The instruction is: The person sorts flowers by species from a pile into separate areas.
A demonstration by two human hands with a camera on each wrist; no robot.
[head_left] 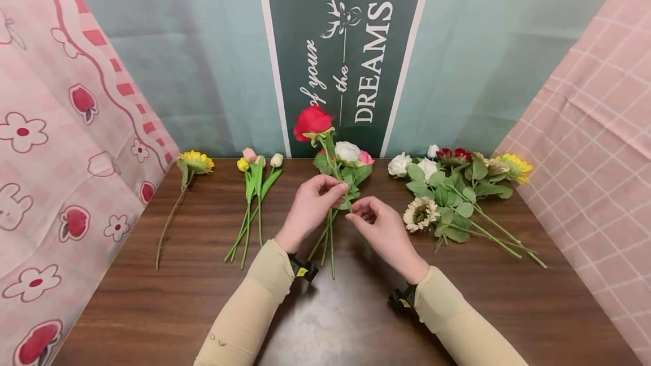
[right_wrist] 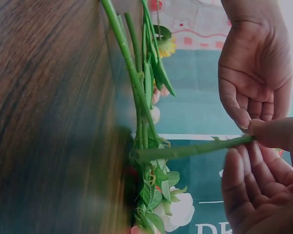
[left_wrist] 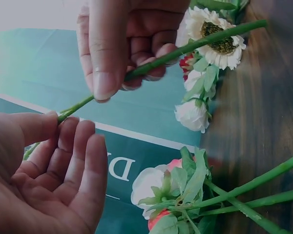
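Observation:
A red rose (head_left: 312, 122) on a long green stem is held up, bloom uppermost, above the middle of the table. My left hand (head_left: 316, 202) pinches its stem between thumb and fingers below the leaves. Lower down, my right hand (head_left: 382, 229) pinches the same stem with thumb and fingertips, close to the left. In the left wrist view, the bare lower stem (left_wrist: 210, 40) sticks out past the right hand. Behind the hands lies a small bunch with a white rose (head_left: 347, 152) and a pink flower (head_left: 365, 157), partly hidden by them.
Tulips (head_left: 259, 171) lie left of the hands, and a single yellow sunflower (head_left: 195, 162) farther left. On the right is a pile of white roses (head_left: 399, 164), dark red flowers (head_left: 454, 155) and a cream sunflower (head_left: 421, 214). A printed curtain (head_left: 213, 61) hangs behind the wooden table (head_left: 152, 321).

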